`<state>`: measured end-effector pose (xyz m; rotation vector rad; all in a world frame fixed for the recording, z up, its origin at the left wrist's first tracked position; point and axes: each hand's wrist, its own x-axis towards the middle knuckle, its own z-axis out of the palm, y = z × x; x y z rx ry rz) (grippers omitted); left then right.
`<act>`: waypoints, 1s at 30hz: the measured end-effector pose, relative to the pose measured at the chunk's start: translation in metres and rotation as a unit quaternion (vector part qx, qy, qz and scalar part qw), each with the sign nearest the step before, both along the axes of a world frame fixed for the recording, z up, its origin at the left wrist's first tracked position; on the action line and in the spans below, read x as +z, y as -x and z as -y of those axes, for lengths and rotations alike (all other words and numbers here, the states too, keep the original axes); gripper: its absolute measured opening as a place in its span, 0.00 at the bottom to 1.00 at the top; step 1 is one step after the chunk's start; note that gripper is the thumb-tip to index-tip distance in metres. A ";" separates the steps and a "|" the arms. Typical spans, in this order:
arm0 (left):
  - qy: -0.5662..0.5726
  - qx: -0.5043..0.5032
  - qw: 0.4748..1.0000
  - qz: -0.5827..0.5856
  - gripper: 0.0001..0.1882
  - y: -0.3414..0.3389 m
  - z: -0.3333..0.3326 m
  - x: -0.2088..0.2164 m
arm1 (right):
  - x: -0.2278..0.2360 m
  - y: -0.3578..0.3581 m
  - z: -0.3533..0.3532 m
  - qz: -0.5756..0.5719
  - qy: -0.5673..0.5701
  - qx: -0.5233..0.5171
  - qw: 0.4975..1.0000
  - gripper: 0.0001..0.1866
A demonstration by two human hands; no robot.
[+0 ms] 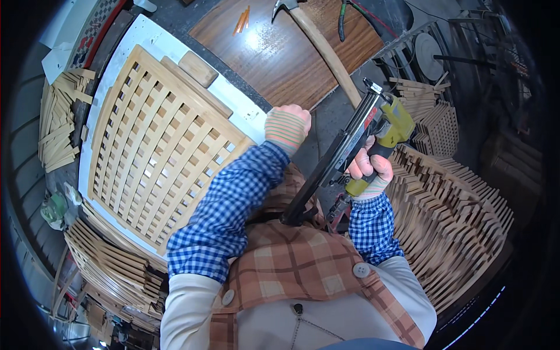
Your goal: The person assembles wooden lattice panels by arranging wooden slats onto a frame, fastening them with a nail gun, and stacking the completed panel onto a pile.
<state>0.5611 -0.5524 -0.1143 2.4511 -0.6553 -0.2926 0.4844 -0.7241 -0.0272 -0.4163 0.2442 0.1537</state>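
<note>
In my right hand (pixel 373 169) is a pneumatic nail gun (pixel 344 149), black with a yellow-green body. My fingers wrap round its grip, and its long black magazine slants down toward my apron. My left hand (pixel 289 125), in a striped wrist covering, is curled closed by the edge of the white board (pixel 248 102). Whatever it may hold is hidden. On that board lies a wooden lattice panel (pixel 157 146) with a curved frame, just left of my left hand. A small rounded wooden block (pixel 198 69) rests along the panel's far edge.
Beyond my hands, a hammer (pixel 321 46) lies across a brown wooden board (pixel 251 52), with pliers (pixel 342 20) behind it. Stacked slatted wood pieces (pixel 449 216) stand at the right. Thin wooden strips (pixel 61 119) are heaped at the left, above stacked frame pieces (pixel 111 262).
</note>
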 end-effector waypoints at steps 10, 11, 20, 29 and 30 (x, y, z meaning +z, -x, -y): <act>0.480 0.282 0.746 -0.365 0.15 -0.016 -0.039 0.162 | 0.016 -0.012 -0.042 -0.007 0.036 0.064 0.997 0.25; 0.484 0.287 0.745 -0.359 0.15 -0.013 -0.048 0.162 | 0.018 -0.014 -0.049 -0.015 0.055 0.079 0.995 0.25; 0.476 0.311 0.778 -0.267 0.15 0.027 -0.106 0.172 | 0.026 -0.016 -0.096 0.021 0.006 0.158 0.987 0.19; 0.457 0.292 0.818 -0.193 0.16 0.049 -0.146 0.175 | 0.027 -0.010 -0.127 0.074 -0.014 0.230 0.970 0.28; 0.459 0.295 0.817 -0.188 0.16 0.053 -0.149 0.176 | 0.028 -0.009 -0.129 0.080 -0.008 0.235 0.969 0.28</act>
